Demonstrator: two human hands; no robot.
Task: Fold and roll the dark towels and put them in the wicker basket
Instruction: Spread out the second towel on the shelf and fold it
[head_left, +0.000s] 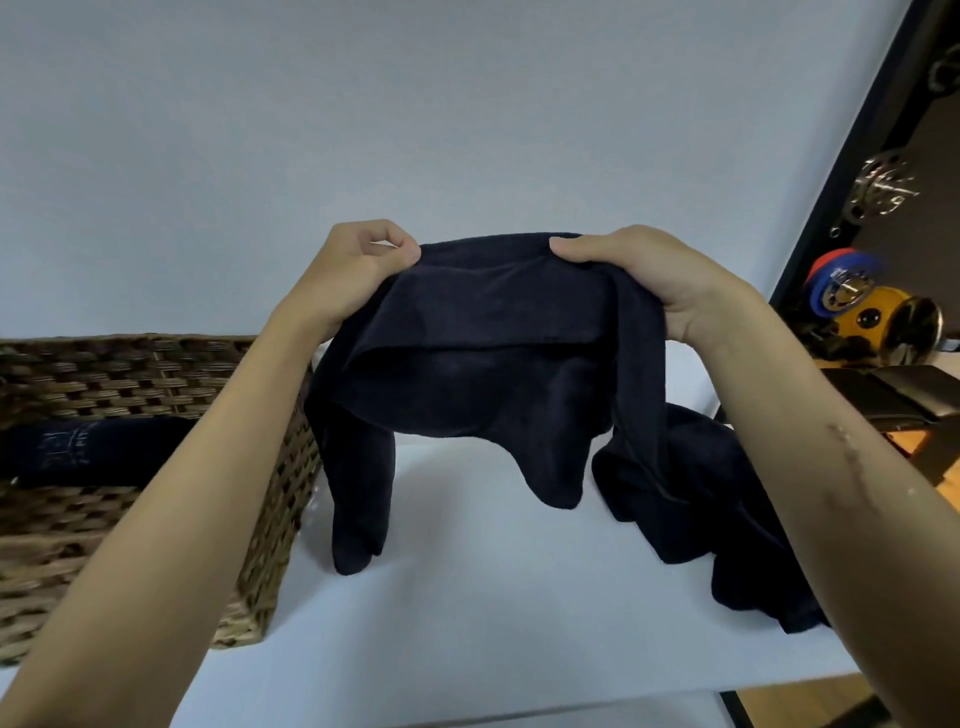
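Observation:
A dark navy towel (483, 364) hangs in the air above the white table (493, 597), stretched between both hands. My left hand (358, 270) pinches its upper left corner and my right hand (649, 275) grips the upper right edge. Its lower ends droop down to the table. Under my right forearm, more dark towel cloth (717, 519) lies bunched on the table; I cannot tell whether it is a separate towel. The wicker basket (156, 374) stands at the left, with a rolled dark towel (93, 449) lying inside it.
A dark frame edge (857, 156) runs diagonally at the right. Behind it sit metal spools, a red and blue reel (836, 280) and a yellow device (878, 317). A dark box (904, 400) lies beyond the table's right edge. A plain pale wall is behind.

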